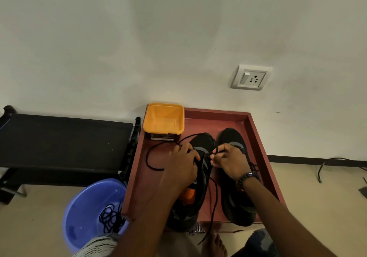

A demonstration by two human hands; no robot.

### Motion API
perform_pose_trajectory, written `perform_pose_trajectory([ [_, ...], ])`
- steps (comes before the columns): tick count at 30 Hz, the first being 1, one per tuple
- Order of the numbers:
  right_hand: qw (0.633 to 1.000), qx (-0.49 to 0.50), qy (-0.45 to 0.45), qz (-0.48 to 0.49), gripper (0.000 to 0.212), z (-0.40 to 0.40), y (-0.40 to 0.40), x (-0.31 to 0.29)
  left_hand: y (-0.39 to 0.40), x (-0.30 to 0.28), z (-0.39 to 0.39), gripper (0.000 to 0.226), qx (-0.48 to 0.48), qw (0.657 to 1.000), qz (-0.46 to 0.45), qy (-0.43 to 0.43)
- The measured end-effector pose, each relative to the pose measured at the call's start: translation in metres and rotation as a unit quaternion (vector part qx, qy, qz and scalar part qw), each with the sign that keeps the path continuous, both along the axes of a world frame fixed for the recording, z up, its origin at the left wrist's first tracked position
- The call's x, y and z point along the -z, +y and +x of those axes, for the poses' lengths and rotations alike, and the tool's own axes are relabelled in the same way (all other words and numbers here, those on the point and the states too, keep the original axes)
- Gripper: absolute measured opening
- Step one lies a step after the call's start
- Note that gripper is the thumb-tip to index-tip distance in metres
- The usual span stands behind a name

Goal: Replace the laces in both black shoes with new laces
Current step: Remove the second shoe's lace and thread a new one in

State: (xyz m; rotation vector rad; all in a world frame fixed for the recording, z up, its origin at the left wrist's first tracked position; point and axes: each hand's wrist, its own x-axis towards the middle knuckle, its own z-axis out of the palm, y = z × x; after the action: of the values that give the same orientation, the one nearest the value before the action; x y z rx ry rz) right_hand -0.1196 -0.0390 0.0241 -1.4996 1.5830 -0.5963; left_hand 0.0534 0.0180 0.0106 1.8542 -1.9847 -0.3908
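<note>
Two black shoes stand side by side on a reddish-brown tray [256, 135]. My left hand [183, 162] grips the left shoe [202, 143] at its lacing area, fingers curled over the tongue. My right hand [230, 160] pinches a black lace [151, 157] over the gap between the shoes, partly covering the right shoe [236, 203]. One end of the lace loops out across the tray to the left. The other end hangs down past the tray's near edge. Which eyelets the lace passes through is hidden by my hands.
An empty yellow tub [163, 118] stands at the tray's far left corner. A blue basin [87, 207] on the floor at the left holds a bundle of black laces [110, 217]. A black rack [65, 143] stands left of the tray. A wall socket [249, 77] is behind.
</note>
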Motion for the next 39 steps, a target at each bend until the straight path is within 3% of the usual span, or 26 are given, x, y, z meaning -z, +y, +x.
perform_pose_trajectory([
  [3,1.0,0.021,-0.007,0.001,0.006,0.003,0.0,0.006,-0.006,0.002,-0.009,0.028,-0.004,1.0,0.018,-0.007],
  [6,0.999,0.041,-0.014,-0.003,0.008,0.004,0.002,0.011,-0.013,0.0,-0.01,0.024,-0.043,0.996,0.041,0.06],
  [12,0.996,0.035,0.072,-0.042,0.01,0.008,0.006,0.019,-0.022,0.004,-0.011,0.019,-0.067,0.988,0.096,0.101],
  [19,0.997,0.03,0.069,-0.025,0.008,0.011,0.006,0.019,-0.021,0.005,-0.009,0.016,-0.108,0.974,0.114,0.161],
  [28,0.985,-0.071,0.136,-0.073,0.013,0.028,0.01,0.014,-0.019,0.008,0.006,0.02,-0.097,0.981,0.111,0.127],
  [36,0.996,0.008,0.084,-0.039,0.03,0.03,0.012,0.013,-0.023,0.013,0.008,0.02,-0.101,0.978,0.115,0.143],
  [39,0.997,0.047,0.056,-0.026,0.022,0.031,0.017,0.017,-0.022,0.01,0.001,0.016,-0.105,0.982,0.11,0.113],
])
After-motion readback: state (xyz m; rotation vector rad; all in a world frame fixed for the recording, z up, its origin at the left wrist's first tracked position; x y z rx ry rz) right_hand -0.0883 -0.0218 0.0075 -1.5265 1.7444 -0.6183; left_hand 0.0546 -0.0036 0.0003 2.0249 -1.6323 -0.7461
